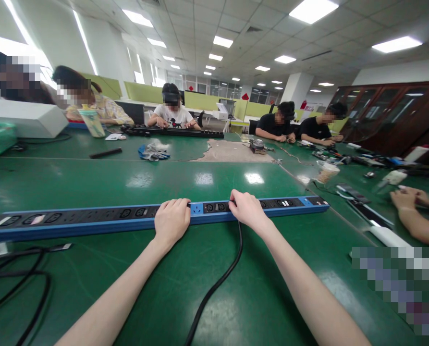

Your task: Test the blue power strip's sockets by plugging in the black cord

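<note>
A long blue and black power strip (102, 218) lies across the green table in front of me, with a row of sockets along its top. My left hand (173, 218) is closed around the strip, left of a blue socket (197, 208). On the other side of that socket, my right hand (248, 207) is closed at the strip's top over a black power cord (232, 274). The cord comes out beneath this hand and runs toward me; its plug end is hidden by the fingers.
Black cables (41, 278) are coiled at the left front. Gloves (153, 151) and a dark bar (105, 153) lie beyond the strip. A plastic cup (326, 172) stands at the right, near a co-worker's hands (409, 199). Other people work around the table.
</note>
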`<act>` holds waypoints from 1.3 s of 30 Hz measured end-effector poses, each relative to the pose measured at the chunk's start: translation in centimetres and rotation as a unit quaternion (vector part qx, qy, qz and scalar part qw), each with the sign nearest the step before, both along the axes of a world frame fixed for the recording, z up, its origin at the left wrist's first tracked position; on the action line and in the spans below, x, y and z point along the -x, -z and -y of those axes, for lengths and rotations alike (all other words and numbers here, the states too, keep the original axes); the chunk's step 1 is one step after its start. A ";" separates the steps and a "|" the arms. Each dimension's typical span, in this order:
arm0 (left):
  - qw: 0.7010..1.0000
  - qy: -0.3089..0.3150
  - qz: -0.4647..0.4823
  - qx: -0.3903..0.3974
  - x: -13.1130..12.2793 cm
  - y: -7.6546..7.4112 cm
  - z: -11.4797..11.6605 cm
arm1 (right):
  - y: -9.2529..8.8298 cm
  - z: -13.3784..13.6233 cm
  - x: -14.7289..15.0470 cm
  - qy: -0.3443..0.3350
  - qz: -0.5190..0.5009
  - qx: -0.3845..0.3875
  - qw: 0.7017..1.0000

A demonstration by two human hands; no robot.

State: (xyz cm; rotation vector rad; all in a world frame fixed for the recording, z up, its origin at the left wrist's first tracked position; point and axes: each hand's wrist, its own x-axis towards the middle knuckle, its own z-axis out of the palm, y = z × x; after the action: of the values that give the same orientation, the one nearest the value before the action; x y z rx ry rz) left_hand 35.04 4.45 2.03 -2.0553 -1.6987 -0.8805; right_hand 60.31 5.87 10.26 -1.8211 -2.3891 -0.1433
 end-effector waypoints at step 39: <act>1.000 -0.012 -0.014 0.004 -0.1 -0.1 -0.2 | -6.3 -1.5 -11.1 -0.039 -0.305 -0.032 0.951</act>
State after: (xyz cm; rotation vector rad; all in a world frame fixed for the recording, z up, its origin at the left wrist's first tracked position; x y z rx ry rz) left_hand 35.16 4.62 2.10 -2.0390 -1.7103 -0.8346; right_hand 71.44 7.33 16.59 -1.4565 -1.9789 0.3042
